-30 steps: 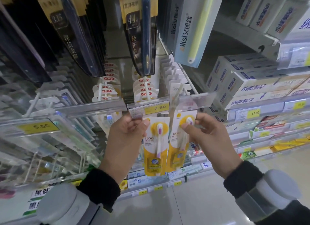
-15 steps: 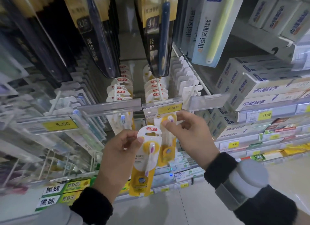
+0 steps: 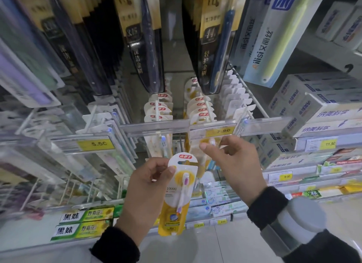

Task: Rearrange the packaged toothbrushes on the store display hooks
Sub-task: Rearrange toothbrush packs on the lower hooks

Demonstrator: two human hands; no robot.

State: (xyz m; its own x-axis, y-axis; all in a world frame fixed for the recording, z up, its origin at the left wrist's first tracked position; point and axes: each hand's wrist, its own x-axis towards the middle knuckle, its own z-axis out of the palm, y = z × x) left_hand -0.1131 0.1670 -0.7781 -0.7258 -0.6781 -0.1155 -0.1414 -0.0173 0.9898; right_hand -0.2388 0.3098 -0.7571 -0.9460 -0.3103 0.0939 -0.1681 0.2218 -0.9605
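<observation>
Store shelving fills the view: rows of white wire display hooks (image 3: 208, 111) behind clear plastic price rails (image 3: 156, 126), with boxed toothpaste (image 3: 321, 108) stacked on the shelves to the right and tall dark toothbrush packs (image 3: 145, 47) hanging above.

Two hooks at centre carry matching carded packs with rounded white header tabs. A yellow price label (image 3: 220, 131) sits on the rail in front of the right-hand one.

The left hand (image 3: 145, 188) pinches one packaged toothbrush (image 3: 181, 186) by its upper left edge, thumb on the front face, holding it free of the hooks, just below the rail. The card is white above, yellow below, with a clear blister over a small pink-headed brush.

The right hand (image 3: 231, 162) pinches a second pack (image 3: 210, 143) at its top, directly beneath the price label; whether that pack hangs on its hook cannot be told.

Handling judgement: each pack is light and thin. The card is stiff but will crease if bent; the blister is smooth and likely slippery. Grip the card margin near the header, keeping the hang slot unobstructed for threading.
</observation>
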